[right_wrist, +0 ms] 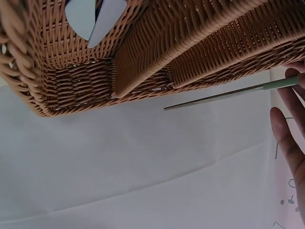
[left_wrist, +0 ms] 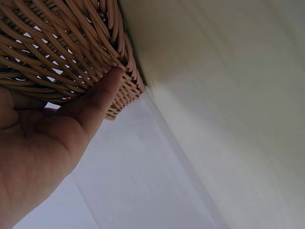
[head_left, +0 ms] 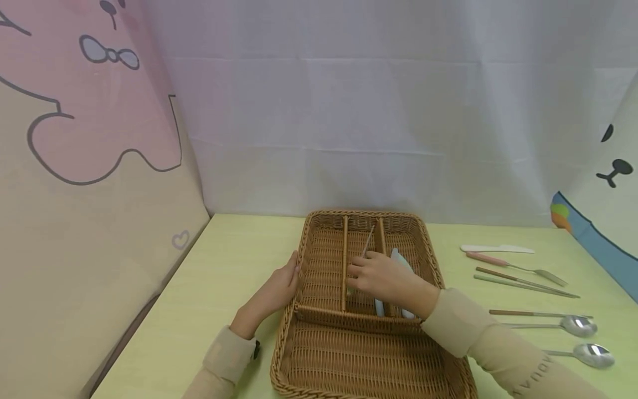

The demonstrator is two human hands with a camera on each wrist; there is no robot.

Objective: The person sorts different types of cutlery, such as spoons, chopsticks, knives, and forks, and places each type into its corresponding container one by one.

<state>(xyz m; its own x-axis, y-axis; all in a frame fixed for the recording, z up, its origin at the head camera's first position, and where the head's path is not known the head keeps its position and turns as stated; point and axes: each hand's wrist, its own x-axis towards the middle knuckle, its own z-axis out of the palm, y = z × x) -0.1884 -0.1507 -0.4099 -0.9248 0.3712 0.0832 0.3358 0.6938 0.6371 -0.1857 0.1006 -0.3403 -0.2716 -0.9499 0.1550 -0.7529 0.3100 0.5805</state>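
Over the middle back compartment of a brown wicker basket [head_left: 366, 320], my right hand [head_left: 391, 279] pinches a chopstick [right_wrist: 217, 97] with a green handle and a thin metal shaft. Its tip slants toward the basket's back in the head view. My left hand [head_left: 273, 292] rests against the outside of the basket's left wall, one finger straight along the weave [left_wrist: 126, 88] in the left wrist view. Pale blue, blade-shaped pieces [right_wrist: 82, 18] lie in the right back compartment. A light blue handle end [head_left: 380, 308] shows below my right hand, which partly covers it.
Right of the basket lie a white knife [head_left: 498, 249], a pink-handled fork [head_left: 485, 259], several chopsticks [head_left: 518, 284] and two metal spoons [head_left: 580, 326]. Two dividers [head_left: 344, 260] part the back compartments; a larger one lies in front. A pale curtain [head_left: 319, 111] stands behind.
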